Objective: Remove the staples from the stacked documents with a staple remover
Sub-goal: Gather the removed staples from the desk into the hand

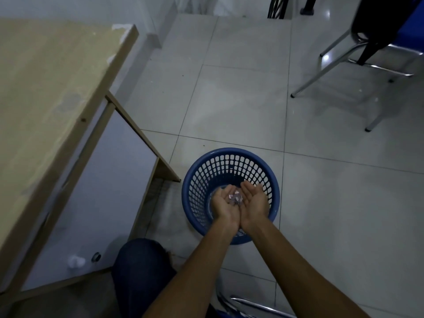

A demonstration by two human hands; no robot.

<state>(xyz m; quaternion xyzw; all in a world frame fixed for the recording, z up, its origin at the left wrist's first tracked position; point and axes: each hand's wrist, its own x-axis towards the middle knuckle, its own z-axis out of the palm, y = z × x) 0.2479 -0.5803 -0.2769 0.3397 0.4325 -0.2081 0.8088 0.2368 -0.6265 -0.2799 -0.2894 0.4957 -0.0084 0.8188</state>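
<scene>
Two hands, one basket, one table and one whole chair are in view. The left hand and the right hand are in the lower middle of the frame, palms up and side by side, touching along their inner edges to make one cup. The fingers of both are loose and gently curved, clenched on nothing.

In the hollow between the palms lies a heap of small bits, pale, pinkish and silvery. They are too small and blurred to count or to make out as staples.

The hands hover over the mouth of a round blue basket with a perforated wall, which stands on the grey tiled floor. The hands hide most of its bottom, so I cannot tell what it holds.

The tan table fills the left of the frame. The metal-legged chair is at the upper right. A knee in dark cloth shows at the lower left of centre.
</scene>
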